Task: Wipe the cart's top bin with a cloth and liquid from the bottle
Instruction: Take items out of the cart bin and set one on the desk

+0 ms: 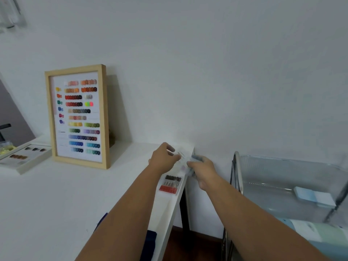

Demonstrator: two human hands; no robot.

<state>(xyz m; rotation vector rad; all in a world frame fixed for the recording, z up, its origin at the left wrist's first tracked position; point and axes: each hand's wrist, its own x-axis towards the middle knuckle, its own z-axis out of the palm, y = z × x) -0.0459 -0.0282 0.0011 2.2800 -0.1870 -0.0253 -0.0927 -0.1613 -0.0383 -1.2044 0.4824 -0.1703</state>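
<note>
White wall behind a white table. At its far right corner both hands meet on a small pale, blurred item, perhaps the bottle: left hand pinches it, right hand grips beside. Likely fetching supplies; wiping not begun. Next, carry it right to the cart's clear top bin, just beside the table.

You're in what looks like a nail salon workroom. On the white table a wooden frame of colour swatches leans against the plain wall. A tray of brown sample tips lies at the left, and a red holder of drill bits sits near the table's edge.
</note>
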